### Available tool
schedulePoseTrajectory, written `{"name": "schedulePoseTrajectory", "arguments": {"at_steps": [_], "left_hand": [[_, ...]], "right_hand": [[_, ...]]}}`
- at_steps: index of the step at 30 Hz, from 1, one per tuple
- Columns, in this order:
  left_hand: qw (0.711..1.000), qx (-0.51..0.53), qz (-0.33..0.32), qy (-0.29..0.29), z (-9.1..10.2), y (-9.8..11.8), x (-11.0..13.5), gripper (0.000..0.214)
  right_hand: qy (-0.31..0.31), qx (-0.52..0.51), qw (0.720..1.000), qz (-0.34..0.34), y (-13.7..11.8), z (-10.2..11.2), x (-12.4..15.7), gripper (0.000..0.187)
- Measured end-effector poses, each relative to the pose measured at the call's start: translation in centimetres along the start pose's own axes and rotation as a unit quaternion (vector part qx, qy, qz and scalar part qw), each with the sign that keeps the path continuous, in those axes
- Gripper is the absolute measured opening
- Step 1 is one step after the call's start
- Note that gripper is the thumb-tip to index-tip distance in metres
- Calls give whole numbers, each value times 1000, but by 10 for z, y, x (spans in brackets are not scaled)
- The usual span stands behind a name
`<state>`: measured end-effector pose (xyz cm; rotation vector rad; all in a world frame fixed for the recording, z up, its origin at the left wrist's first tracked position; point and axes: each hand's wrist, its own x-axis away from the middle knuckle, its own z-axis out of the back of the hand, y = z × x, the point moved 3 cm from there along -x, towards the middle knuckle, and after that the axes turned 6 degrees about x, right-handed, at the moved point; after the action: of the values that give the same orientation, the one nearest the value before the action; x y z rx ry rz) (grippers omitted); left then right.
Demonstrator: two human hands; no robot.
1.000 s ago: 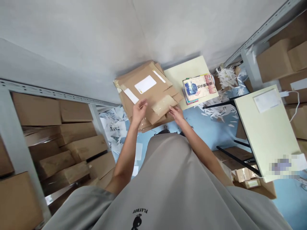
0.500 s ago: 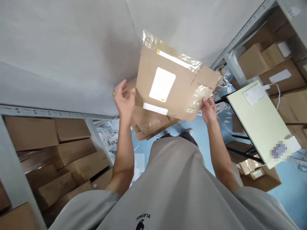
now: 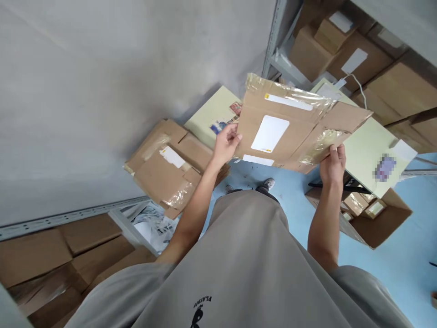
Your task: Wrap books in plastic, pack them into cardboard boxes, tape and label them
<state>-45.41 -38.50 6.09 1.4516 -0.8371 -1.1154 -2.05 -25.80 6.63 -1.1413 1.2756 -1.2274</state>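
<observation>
I hold a flattened cardboard box (image 3: 290,125) in the air in front of me; it has a white label and crinkled clear tape on it. My left hand (image 3: 226,143) grips its left edge, fingers closed on the board. My right hand (image 3: 332,163) pinches its lower right edge. Below and to the left, a pile of flattened cardboard boxes (image 3: 169,166) lies on the floor by the wall.
A pale yellow small table (image 3: 210,116) with books stands behind the held box. A second pale table (image 3: 370,150) is at right, with an open carton (image 3: 378,221) under it. Metal shelves with cardboard boxes (image 3: 341,50) line the right and lower left. The floor is blue.
The flattened box came up off the pile and swung to the right with both hands. My view has turned right, so the pile now sits lower left.
</observation>
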Motion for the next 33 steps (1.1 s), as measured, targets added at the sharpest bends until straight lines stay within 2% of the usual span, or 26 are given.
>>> {"name": "schedulePoseTrajectory", "arguments": {"at_steps": [3, 6, 11, 15, 17, 19, 24, 29, 33], "left_hand": [[999, 16, 21, -46, -62, -7, -18, 75], [997, 15, 49, -59, -114, -19, -39, 73], [993, -30, 97, -51, -200, -47, -74, 47], [987, -88, 134, -24, -267, -67, -95, 30], [983, -101, 152, -30, -297, -73, -105, 25], [980, -93, 169, -54, -324, -77, -115, 23], [967, -31, 191, -169, -390, -84, -148, 21], [959, -9, 195, -205, -450, -95, -191, 20], [951, 6, 172, -256, -487, -100, -223, 31]], "right_hand": [[-2, 19, 1000, -24, 9, 57, -14, 51], [-23, 34, 997, -63, 21, 101, -22, 53], [-13, 19, 996, -83, 31, 158, -33, 47], [44, 22, 993, -106, 34, 199, -45, 41], [74, 24, 990, -119, 37, 217, -52, 38], [103, 27, 986, -126, 41, 231, -61, 36], [173, 44, 978, -103, 46, 252, -91, 32], [202, 63, 972, -99, 43, 259, -130, 35], [198, 37, 970, -134, 48, 258, -160, 49]]}}
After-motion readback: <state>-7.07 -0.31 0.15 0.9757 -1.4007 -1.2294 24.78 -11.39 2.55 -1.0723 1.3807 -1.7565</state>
